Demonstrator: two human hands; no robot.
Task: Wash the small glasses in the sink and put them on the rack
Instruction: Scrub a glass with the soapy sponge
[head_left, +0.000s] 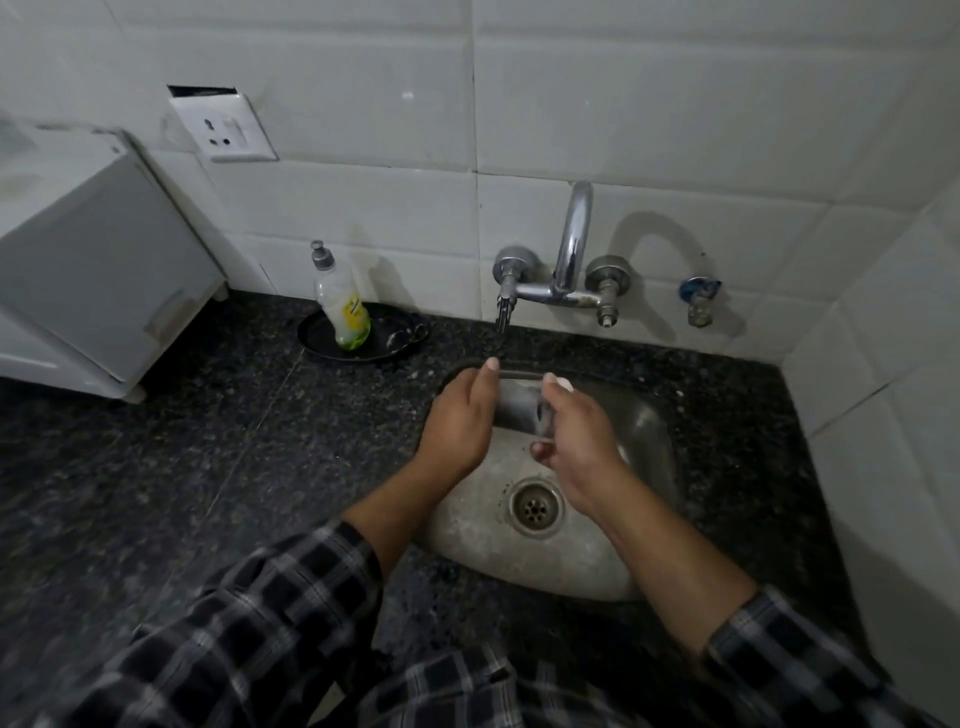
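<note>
Small glass (519, 410) is held low over the steel sink (571, 561), between both hands and roughly on its side; blur hides its rim and base. The dark speckled counter (182, 441) surrounds the sink, with a white appliance (104, 270) at its left end. The wall tap (569, 260) is mounted behind the basin; whether water runs cannot be determined. A soap bottle (345, 306) stands in a black dish (322, 340) left of the tap. No rack is in view. The left hand (460, 415) curls round the glass's left end, thumb raised. The right hand (576, 441) grips the other end between thumb and fingers, with a white fleck, probably foam, at one fingertip. Assessment: the glass is light, rigid and breakable, likely slick when soapy. It is best held round the body, not by the rim.
</note>
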